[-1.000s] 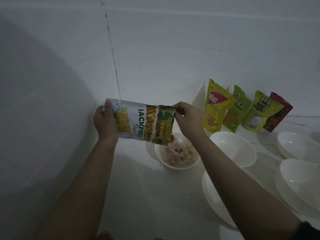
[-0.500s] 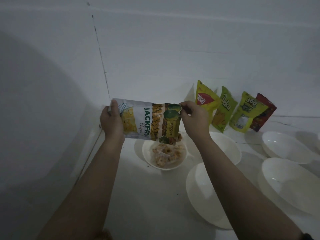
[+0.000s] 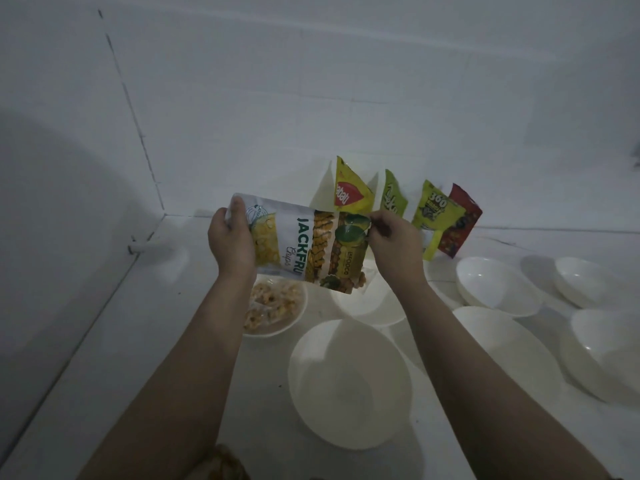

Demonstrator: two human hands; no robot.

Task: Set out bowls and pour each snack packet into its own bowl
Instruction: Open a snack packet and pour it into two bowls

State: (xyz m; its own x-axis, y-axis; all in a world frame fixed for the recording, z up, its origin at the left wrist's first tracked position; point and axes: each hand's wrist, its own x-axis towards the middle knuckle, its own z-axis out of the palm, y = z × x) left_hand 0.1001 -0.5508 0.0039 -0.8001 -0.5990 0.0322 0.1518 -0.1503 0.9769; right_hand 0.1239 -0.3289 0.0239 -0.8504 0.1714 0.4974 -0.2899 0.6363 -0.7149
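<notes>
Jackfruit packet (image 3: 304,249) now right of filled bowl (image 3: 273,306), between both hands.

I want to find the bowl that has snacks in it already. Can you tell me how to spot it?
Look at the white counter near the corner where the two tiled walls meet. The snack bowl sits closest to that corner, just under the left hand holding the jackfruit chips packet. It is the only bowl with golden-brown pieces inside; every other white bowl is empty.

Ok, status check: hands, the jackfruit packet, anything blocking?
Left hand and right hand both grip jackfruit packet, held sideways above the bowls. Filled bowl below left. Nothing blocking.
</notes>
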